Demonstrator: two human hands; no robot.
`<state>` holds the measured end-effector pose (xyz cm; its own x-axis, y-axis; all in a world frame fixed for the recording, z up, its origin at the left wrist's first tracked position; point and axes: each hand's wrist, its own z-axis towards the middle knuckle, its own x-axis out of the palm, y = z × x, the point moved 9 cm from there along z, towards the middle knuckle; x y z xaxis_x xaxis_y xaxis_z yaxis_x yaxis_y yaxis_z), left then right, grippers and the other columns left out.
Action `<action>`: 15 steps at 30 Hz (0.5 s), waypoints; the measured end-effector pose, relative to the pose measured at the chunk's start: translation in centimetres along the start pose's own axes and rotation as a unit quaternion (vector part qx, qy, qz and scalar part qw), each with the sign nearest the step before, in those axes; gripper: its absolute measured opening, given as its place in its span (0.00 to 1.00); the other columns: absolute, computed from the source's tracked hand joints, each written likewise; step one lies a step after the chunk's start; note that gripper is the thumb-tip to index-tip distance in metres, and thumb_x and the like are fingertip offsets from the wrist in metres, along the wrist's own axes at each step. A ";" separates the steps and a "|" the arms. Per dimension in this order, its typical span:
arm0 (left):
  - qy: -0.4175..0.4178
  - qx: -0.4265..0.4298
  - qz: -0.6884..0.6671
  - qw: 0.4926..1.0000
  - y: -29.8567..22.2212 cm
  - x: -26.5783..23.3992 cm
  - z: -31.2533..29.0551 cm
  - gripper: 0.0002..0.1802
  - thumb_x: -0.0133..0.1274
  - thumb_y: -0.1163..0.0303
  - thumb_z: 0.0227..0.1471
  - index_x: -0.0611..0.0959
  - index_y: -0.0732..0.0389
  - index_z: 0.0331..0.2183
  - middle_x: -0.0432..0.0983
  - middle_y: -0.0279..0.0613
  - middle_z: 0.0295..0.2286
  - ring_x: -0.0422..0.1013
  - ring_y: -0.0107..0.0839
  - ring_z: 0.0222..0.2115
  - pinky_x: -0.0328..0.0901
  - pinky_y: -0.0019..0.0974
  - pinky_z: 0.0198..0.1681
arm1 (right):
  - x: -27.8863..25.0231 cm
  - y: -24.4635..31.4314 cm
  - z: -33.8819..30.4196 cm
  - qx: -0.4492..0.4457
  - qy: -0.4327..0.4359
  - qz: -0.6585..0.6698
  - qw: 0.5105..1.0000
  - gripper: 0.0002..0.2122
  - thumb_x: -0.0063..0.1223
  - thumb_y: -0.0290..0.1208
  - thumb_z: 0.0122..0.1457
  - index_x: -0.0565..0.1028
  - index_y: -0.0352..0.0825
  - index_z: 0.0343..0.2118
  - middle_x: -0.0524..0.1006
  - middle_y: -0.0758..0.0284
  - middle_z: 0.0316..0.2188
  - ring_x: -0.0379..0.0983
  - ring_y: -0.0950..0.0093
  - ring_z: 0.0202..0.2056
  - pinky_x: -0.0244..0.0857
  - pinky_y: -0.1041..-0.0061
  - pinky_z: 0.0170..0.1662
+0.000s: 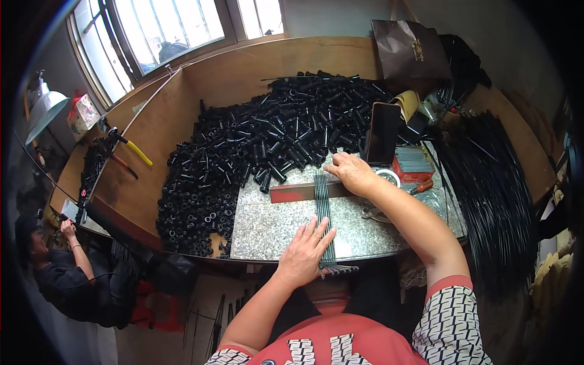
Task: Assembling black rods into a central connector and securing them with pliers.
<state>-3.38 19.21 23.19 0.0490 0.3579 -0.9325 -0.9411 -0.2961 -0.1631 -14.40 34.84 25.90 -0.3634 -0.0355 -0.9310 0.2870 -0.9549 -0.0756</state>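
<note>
A row of thin metal rods [323, 228] lies side by side over a flat reddish-brown bar [292, 193] on a speckled grey slab, their near ends sticking out past the slab's front edge. My left hand [303, 254] rests flat with fingers stretched, its fingertips on the near half of the rods. Beyond the bar, my right hand [354, 174] is by the rods' far ends, fingers bent and drawn together. Whatever is between those fingertips is too small to make out.
A large heap of black tubular parts [267, 131] fills the bench behind the slab. To the right are an upright phone [384, 134], a red box [413, 164], a screwdriver [422, 187] and a bundle of long dark rods [486, 182]. Another person [79, 267] sits at far left.
</note>
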 end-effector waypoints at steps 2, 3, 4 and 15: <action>-0.004 0.000 -0.002 1.000 0.0 -0.1 0.2 0.46 0.55 0.39 0.41 0.68 0.60 0.55 0.59 0.55 0.56 0.56 0.56 0.57 0.53 0.52 0.58 | -0.3 -0.2 0.1 0.004 -0.003 0.015 1.000 0.15 0.45 0.25 0.52 0.77 0.39 0.42 0.71 0.65 0.33 0.69 0.66 0.40 0.64 0.69 0.44; -0.007 0.000 -0.006 1.000 0.0 -0.2 0.1 0.46 0.55 0.39 0.41 0.68 0.60 0.55 0.59 0.55 0.56 0.56 0.56 0.57 0.53 0.52 0.58 | -0.3 -0.3 0.1 0.010 -0.005 0.030 0.999 0.14 0.46 0.24 0.51 0.77 0.39 0.41 0.71 0.65 0.32 0.69 0.66 0.40 0.65 0.69 0.44; -0.007 -0.001 -0.006 1.000 -0.1 -0.2 0.1 0.46 0.55 0.39 0.41 0.68 0.60 0.55 0.59 0.55 0.56 0.56 0.56 0.57 0.53 0.52 0.58 | -0.3 -0.3 0.0 0.009 -0.005 0.030 0.999 0.14 0.46 0.24 0.51 0.77 0.39 0.41 0.71 0.65 0.32 0.69 0.66 0.40 0.65 0.69 0.44; -0.014 0.000 -0.003 1.000 0.1 -0.3 -0.1 0.46 0.53 0.38 0.42 0.68 0.60 0.55 0.60 0.55 0.55 0.57 0.55 0.56 0.53 0.52 0.58 | 0.0 -1.2 -0.3 0.049 0.004 0.053 0.997 0.12 0.44 0.28 0.54 0.78 0.40 0.38 0.72 0.63 0.33 0.69 0.65 0.42 0.65 0.67 0.45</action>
<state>-3.49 18.94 23.44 0.0451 0.3835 -0.9224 -0.9410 -0.2937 -0.1681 -14.47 36.12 25.92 -0.3288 -0.1355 -0.9346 0.2349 -0.9703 0.0581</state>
